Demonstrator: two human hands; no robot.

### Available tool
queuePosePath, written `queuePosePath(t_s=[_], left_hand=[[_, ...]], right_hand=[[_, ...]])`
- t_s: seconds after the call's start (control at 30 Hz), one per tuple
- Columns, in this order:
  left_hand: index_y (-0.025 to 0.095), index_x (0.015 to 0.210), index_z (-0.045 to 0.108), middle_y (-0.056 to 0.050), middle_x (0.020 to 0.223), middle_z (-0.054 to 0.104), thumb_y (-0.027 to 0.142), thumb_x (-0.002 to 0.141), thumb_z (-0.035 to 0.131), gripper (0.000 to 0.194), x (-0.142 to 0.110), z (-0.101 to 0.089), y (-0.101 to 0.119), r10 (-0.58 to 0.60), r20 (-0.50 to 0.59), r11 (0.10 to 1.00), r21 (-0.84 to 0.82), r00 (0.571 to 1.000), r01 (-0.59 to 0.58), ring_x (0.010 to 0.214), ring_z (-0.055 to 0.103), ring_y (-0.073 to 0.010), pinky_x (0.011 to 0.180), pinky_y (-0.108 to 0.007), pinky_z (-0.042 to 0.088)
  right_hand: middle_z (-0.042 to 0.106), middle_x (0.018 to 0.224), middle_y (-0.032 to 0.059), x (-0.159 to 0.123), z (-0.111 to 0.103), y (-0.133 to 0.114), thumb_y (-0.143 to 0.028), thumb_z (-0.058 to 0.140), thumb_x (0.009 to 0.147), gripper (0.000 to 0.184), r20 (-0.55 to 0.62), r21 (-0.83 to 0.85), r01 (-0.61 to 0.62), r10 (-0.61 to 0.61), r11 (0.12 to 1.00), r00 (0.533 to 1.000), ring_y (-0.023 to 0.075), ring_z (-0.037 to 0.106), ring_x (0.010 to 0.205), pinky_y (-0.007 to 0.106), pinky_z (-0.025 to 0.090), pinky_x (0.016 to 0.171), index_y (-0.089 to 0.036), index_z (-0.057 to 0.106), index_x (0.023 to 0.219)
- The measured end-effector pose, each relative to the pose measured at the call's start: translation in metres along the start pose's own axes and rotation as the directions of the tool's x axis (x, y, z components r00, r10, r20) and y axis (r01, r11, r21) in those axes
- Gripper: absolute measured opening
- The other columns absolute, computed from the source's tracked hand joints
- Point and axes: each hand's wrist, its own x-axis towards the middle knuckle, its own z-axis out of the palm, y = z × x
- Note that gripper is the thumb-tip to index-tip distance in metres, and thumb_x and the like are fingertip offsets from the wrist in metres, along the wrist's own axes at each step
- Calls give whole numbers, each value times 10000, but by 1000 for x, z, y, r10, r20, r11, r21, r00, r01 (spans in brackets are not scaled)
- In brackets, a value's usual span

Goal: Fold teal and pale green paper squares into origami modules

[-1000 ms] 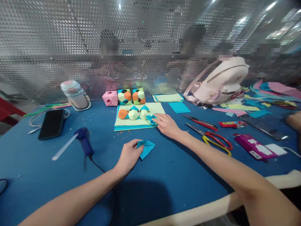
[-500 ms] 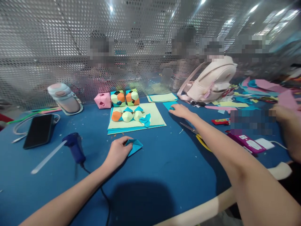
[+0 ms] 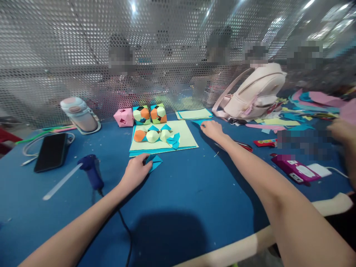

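Note:
My left hand (image 3: 136,171) pinches a folded blue paper piece (image 3: 154,161) lying on the blue table (image 3: 180,193), just in front of a stack of pale green and blue sheets (image 3: 185,136). On that stack sit several small folded paper units (image 3: 155,134). My right hand (image 3: 211,129) reaches far forward and rests its fingers on a loose blue paper square (image 3: 200,121) beside another sheet pile (image 3: 194,113). Its fingers curl over the square's near edge.
Three paper cubes (image 3: 141,114) stand behind the stack. A blue glue gun (image 3: 91,173) with a clear stick, a black phone (image 3: 51,147) and a bottle (image 3: 79,115) lie left. Red-handled scissors (image 3: 244,146), a pink backpack (image 3: 256,93), a magenta box (image 3: 294,170) and paper scraps lie right. Another person's hand (image 3: 340,130) is far right.
My right hand left the folded units on the stack and reached right and forward to the loose blue square. My left hand slid its blue piece toward the stack.

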Motion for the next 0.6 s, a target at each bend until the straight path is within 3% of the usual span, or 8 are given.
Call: queuePosePath(t_s=[0.13,0.2,0.27,0.37,0.43,0.53,0.6], left_hand=[[134,1021,651,-92,876,696,446,787,510,414,4,-1,-4,-2,-53,1000,7,999,3,764,622,-237,734,-365,475],[131,1069,621,-125,1043,668,451,807,491,434,5,-1,-4,12,-92,1000,-1,996,-12,918,611,-256,816,-388,470],[135,1072,607,-143,1167,613,422,818,492,400,3,-2,-2,86,-182,996,2,979,-87,1062,555,-270,884,-408,450],[150,1005,615,-138,1178,597,347,833,502,285,-6,-5,9,267,-333,957,-22,904,-291,1124,519,-256,914,-409,442],[163,983,611,-115,1136,616,306,849,492,229,-16,-6,20,306,-321,922,-136,896,-363,1066,560,-223,886,-376,463],[184,1079,577,-88,1127,624,347,832,532,300,-30,-4,38,139,-202,874,-435,969,-216,987,592,-201,826,-347,493],[188,1168,527,-96,1185,597,397,811,548,414,-37,0,46,7,-75,757,-651,997,-54,1004,585,-203,789,-336,507]], right_hand=[[668,962,106,-4,-15,0,-264,509,845,205,-173,240,-42,85,970,981,293,578,1016,443,442,865,-162,675,906],[667,927,98,-6,-25,-2,-268,478,832,230,-231,385,-27,125,922,965,273,592,967,400,469,824,-155,669,890],[642,886,78,-11,-35,-6,-278,440,829,254,-252,535,6,153,845,956,220,606,848,352,510,736,-144,637,917],[574,831,29,-28,-49,-20,-286,414,821,241,-222,728,62,150,682,963,139,569,693,298,544,620,-162,572,953],[537,782,-2,-47,-58,-33,-301,456,796,188,-166,820,87,90,565,982,109,542,645,290,558,606,-183,555,904],[505,670,-32,-84,-65,-56,-338,561,732,191,-39,908,61,-63,414,997,91,508,540,319,572,566,-188,571,849],[543,674,-15,-109,-65,-70,-367,635,682,245,45,934,19,-170,356,985,108,541,534,331,567,524,-174,598,829]])
